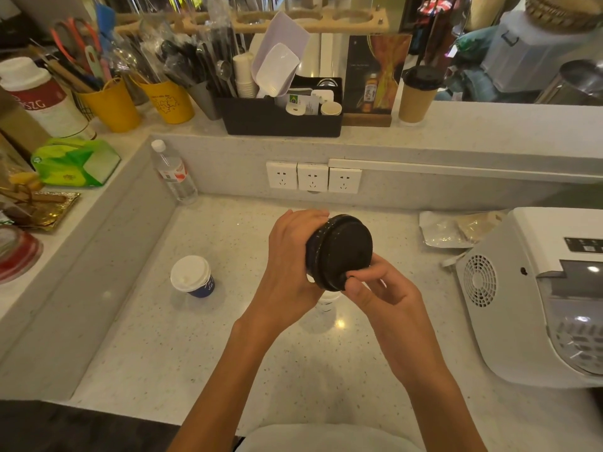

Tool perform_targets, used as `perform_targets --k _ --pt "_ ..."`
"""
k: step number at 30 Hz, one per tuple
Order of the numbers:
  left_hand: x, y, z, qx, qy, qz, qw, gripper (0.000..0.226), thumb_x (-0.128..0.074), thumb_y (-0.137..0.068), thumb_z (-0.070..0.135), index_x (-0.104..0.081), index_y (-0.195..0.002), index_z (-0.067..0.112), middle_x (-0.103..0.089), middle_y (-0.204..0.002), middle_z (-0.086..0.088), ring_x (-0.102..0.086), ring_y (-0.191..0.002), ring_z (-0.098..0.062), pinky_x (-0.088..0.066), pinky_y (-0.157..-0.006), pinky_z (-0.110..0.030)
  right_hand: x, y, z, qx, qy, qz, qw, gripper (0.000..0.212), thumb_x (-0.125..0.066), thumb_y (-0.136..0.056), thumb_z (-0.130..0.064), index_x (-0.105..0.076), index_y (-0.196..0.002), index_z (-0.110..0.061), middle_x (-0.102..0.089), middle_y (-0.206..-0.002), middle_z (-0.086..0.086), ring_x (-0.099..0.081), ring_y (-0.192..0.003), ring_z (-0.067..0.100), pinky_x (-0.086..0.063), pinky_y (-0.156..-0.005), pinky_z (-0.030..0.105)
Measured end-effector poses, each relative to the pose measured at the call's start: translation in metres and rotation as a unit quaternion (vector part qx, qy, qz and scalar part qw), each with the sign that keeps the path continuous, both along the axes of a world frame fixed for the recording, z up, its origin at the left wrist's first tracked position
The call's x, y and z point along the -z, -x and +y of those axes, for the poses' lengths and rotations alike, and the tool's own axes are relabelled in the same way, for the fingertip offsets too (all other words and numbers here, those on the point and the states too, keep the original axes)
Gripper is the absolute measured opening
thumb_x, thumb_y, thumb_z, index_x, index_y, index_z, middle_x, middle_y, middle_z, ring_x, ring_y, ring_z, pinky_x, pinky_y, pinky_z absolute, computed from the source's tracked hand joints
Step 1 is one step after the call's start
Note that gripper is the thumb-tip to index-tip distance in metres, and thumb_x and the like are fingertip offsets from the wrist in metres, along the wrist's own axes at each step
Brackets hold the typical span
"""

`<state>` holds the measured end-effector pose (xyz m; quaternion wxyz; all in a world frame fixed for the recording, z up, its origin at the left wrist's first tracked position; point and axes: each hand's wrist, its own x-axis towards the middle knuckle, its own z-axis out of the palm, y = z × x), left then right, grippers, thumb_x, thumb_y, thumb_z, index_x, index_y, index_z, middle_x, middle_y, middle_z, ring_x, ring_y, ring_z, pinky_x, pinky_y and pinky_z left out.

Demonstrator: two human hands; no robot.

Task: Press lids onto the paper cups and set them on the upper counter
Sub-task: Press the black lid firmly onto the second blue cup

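Note:
A stack of black lids (342, 249) is held above the lower counter. My left hand (288, 265) grips the stack from the left side. My right hand (378, 288) pinches the rim of the front lid at its lower edge. Under my hands stands a white cup (326, 303), mostly hidden. A small blue paper cup (193, 276) with a white lid stands on the lower counter to the left. A brown paper cup (417, 97) with a black lid stands on the upper counter (489, 125).
A white machine (535, 298) fills the right side. A water bottle (173, 172) leans in the back left corner. A foil bag (447, 228) lies at the back right. A black organiser (280, 115) and yellow buckets (112, 104) stand on the upper counter.

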<state>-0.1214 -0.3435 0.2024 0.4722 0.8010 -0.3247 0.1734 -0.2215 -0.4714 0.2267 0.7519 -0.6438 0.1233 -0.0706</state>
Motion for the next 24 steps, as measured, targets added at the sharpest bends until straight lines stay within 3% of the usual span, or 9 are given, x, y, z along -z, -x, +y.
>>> perform_targets --k 3,7,11,12,18,22,24 --pt "0.006 0.004 -0.003 -0.025 -0.005 0.018 1.0 0.08 -0.088 -0.063 0.022 -0.038 -0.125 0.029 -0.043 -0.127 0.009 -0.044 -0.118 -0.008 -0.05 -0.096 -0.053 0.003 -0.004 -0.001 0.01 -0.026 0.024 0.999 0.018 -0.075 -0.073 -0.035 -0.074 -0.088 -0.025 -0.07 -0.121 -0.006 -0.065 -0.118 0.021 -0.05 -0.103 0.042" --pt "0.008 0.015 -0.009 -0.041 0.034 0.088 0.995 0.081 -0.087 -0.064 0.024 -0.036 -0.126 0.038 -0.031 -0.124 0.048 -0.04 -0.118 0.01 -0.052 -0.097 -0.043 0.004 -0.011 -0.003 -0.017 -0.15 0.061 0.987 0.023 -0.068 -0.08 -0.026 -0.076 -0.102 -0.022 -0.07 -0.121 0.003 -0.064 -0.119 0.019 -0.043 -0.111 0.044" --pt "0.017 0.018 -0.012 -0.059 0.013 0.109 0.992 0.084 -0.088 -0.064 0.024 -0.035 -0.129 0.031 -0.039 -0.122 0.032 -0.035 -0.118 0.016 -0.051 -0.096 -0.042 0.009 -0.018 -0.007 -0.022 -0.233 0.075 0.969 0.039 -0.067 -0.08 -0.02 -0.071 -0.117 -0.031 -0.059 -0.137 0.001 -0.055 -0.13 0.023 -0.039 -0.113 0.045" --pt "0.018 0.018 -0.013 -0.058 0.01 0.12 0.991 0.084 -0.089 -0.064 0.022 -0.035 -0.128 0.032 -0.037 -0.119 0.036 -0.034 -0.117 0.019 -0.052 -0.096 -0.04 0.011 -0.019 -0.008 -0.023 -0.245 0.074 0.966 0.039 -0.067 -0.08 -0.018 -0.07 -0.116 -0.03 -0.059 -0.137 0.002 -0.055 -0.129 0.024 -0.04 -0.112 0.044" --pt "0.023 0.017 -0.011 -0.049 0.004 0.179 0.983 0.087 -0.088 -0.065 0.02 -0.032 -0.129 0.037 -0.027 -0.121 0.05 -0.033 -0.117 0.021 -0.053 -0.097 -0.042 0.018 -0.015 -0.008 -0.029 -0.211 0.068 0.975 0.014 -0.061 -0.087 -0.022 -0.068 -0.098 -0.018 -0.067 -0.121 0.008 -0.061 -0.122 0.027 -0.045 -0.109 0.04" --pt "0.02 0.017 -0.011 -0.044 -0.011 0.233 0.972 0.083 -0.085 -0.072 0.014 -0.035 -0.137 0.024 -0.025 -0.116 0.04 -0.041 -0.12 0.006 -0.05 -0.103 -0.036 0.019 -0.012 -0.004 -0.015 -0.116 0.076 0.99 0.026 -0.063 -0.083 -0.035 -0.069 -0.101 -0.018 -0.068 -0.119 0.009 -0.065 -0.117 0.024 -0.045 -0.109 0.042" --pt "0.019 0.016 -0.01 -0.051 -0.005 0.223 0.973 0.09 -0.088 -0.068 0.016 -0.032 -0.135 0.037 -0.027 -0.117 0.042 -0.041 -0.117 0.008 -0.051 -0.101 -0.037 0.019 -0.011 -0.003 -0.014 -0.114 0.051 0.992 0.028 -0.061 -0.083 -0.039 -0.069 -0.101 -0.019 -0.066 -0.121 0.01 -0.063 -0.119 0.026 -0.044 -0.11 0.047"
